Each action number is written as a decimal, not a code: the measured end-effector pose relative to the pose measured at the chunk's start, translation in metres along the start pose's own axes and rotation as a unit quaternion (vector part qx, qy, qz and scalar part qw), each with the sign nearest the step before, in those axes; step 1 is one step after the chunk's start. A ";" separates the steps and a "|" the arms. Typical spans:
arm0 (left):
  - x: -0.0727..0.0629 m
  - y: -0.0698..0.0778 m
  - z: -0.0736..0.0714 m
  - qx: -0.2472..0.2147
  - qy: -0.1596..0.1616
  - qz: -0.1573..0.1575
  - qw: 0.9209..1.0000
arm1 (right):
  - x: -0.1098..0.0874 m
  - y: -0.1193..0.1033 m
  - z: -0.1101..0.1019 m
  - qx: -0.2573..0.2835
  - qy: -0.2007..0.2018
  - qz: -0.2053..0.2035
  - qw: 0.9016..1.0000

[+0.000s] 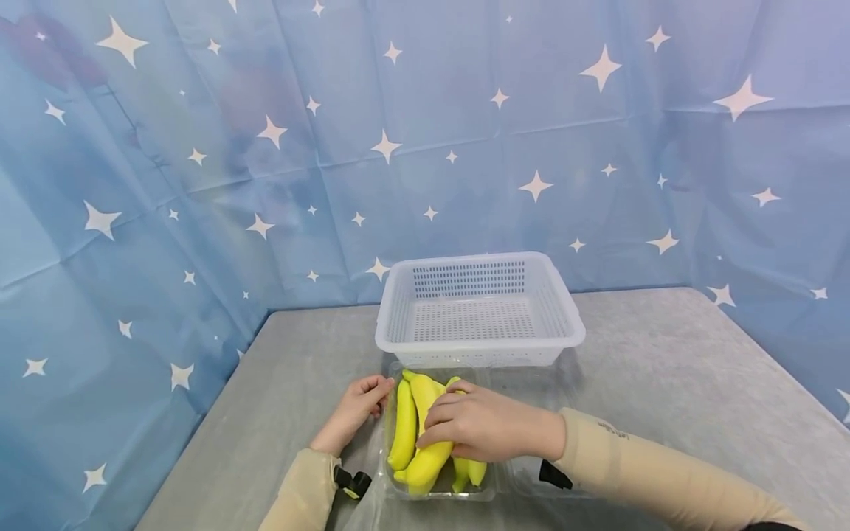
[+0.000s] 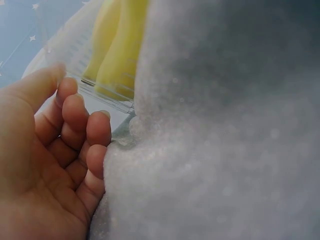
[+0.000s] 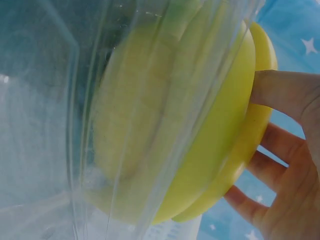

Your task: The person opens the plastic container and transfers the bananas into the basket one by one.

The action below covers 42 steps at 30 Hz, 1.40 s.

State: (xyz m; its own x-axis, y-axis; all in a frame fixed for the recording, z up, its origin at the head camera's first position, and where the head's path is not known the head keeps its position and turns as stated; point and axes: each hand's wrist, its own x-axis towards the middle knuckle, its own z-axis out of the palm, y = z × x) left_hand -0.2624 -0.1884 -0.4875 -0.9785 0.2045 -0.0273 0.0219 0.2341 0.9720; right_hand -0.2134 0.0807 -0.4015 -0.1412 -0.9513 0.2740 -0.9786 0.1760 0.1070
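A clear plastic clamshell container [image 1: 490, 490] lies on the table with several yellow bananas [image 1: 402, 431] in it. My right hand [image 1: 481, 428] reaches over it and grips a banana [image 1: 428, 463] in the middle, thumb on one side and fingers on the other. In the right wrist view that banana [image 3: 262, 112] stands above the container's wall, against other bananas. At the container's left edge, my left hand [image 1: 361, 407] pinches the rim between thumb and forefinger, its other fingers curled, as the left wrist view shows this hand [image 2: 55, 145] closely.
A white perforated plastic basket [image 1: 481, 346] stands just behind the container. To the right, the container's clear lid [image 1: 531, 383] lies folded open under my right forearm. A grey cloth [image 1: 319, 339] covers the table, and a blue star-patterned curtain [image 1: 451, 110] hangs behind.
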 end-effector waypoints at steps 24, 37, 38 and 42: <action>-0.014 0.030 0.000 -0.004 -0.025 0.015 1.000 | 0.007 0.004 -0.009 -0.012 0.032 -0.004 0.999; 0.000 -0.002 -0.001 -0.011 0.000 0.009 1.000 | 0.005 0.004 -0.012 -0.013 0.039 -0.004 0.999; 0.000 -0.002 -0.001 -0.011 0.001 0.008 1.000 | 0.005 0.004 -0.012 -0.011 0.039 -0.004 0.999; 0.001 -0.001 -0.001 -0.010 0.000 0.010 1.000 | 0.005 0.005 -0.014 -0.008 0.040 -0.005 0.999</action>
State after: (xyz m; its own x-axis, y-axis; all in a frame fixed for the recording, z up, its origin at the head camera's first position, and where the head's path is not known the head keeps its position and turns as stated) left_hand -0.2634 -0.1894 -0.4887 -0.9780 0.2082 -0.0081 0.0369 0.2115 0.9767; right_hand -0.2167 0.0807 -0.3861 -0.1181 -0.9297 0.3488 -0.9773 0.1711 0.1252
